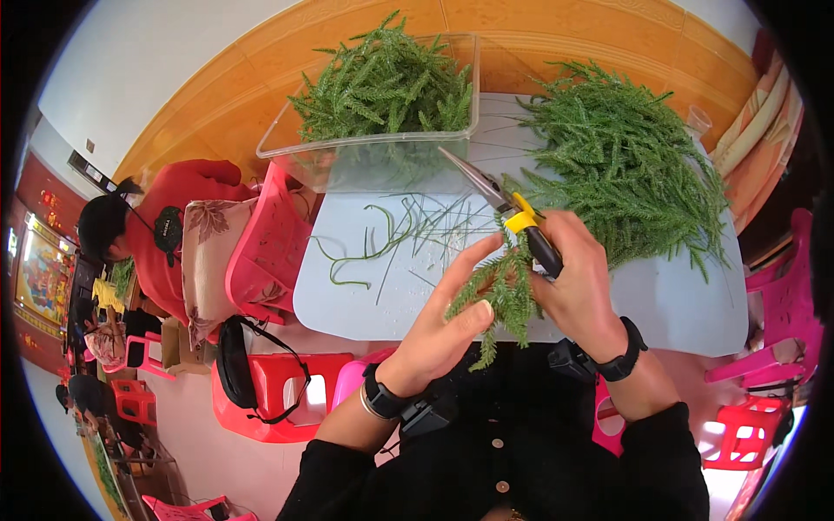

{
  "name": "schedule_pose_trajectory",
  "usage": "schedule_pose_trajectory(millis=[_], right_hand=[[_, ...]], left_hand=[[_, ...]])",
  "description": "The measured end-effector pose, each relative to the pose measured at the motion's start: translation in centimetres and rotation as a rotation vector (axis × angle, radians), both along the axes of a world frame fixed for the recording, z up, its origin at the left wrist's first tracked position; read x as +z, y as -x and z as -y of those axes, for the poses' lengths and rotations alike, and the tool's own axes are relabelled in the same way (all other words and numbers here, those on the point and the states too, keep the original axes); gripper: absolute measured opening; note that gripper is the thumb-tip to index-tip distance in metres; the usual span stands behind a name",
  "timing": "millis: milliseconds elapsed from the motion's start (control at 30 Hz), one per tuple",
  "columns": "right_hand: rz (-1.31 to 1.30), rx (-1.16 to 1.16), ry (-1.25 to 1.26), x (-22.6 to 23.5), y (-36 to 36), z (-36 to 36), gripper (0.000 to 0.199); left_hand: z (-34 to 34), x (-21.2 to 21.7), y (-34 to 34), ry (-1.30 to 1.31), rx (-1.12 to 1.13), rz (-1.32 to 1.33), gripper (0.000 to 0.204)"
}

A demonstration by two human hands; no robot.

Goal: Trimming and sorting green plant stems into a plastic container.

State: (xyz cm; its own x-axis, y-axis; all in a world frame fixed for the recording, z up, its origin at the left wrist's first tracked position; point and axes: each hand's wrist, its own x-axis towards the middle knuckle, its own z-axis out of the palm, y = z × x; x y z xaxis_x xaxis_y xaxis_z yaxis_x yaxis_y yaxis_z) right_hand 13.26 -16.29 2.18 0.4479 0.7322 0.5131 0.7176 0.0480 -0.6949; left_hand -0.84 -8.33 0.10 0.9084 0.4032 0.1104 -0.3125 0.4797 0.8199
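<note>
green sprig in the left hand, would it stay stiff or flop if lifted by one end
The green sprig would probably flop: its feathery tips already droop below the left hand. It looks light, all thin fronds. The bare stems on the table curve loosely, suggesting it bends rather than snaps.

A clear plastic tub (347,152) of green sprigs sits at the desk's (678,304) far edge; stripped stems (382,239) lie scattered before it; red plastic stools (287,391) stand left; a person in red (174,217) bends nearby.
</note>
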Motion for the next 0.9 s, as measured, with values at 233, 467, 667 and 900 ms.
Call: schedule_pose_trajectory(millis=[233,467,667,900], right_hand=[[-0.091,0.037,0.142,0.6,-0.5,0.8,0.031],[-0.272,0.131,0.080,2.0,-3.9,3.5,0.039],[-0.297,-0.094,0.050,3.6,-6.2,8.6,0.035],[-0.321,-0.269,0.083,2.4,-9.0,16.1,0.036]], left_hand=[[-0.4,0.5,0.1,-0.066,-0.067,-0.064,0.076],[-1.9,0.8,0.8,-0.033,-0.025,-0.068,0.088],[-4.3,1.1,1.8,0.026,0.039,0.017,0.081],[-9.0,6.8,5.2,-0.400,0.287,0.015,0.061]])
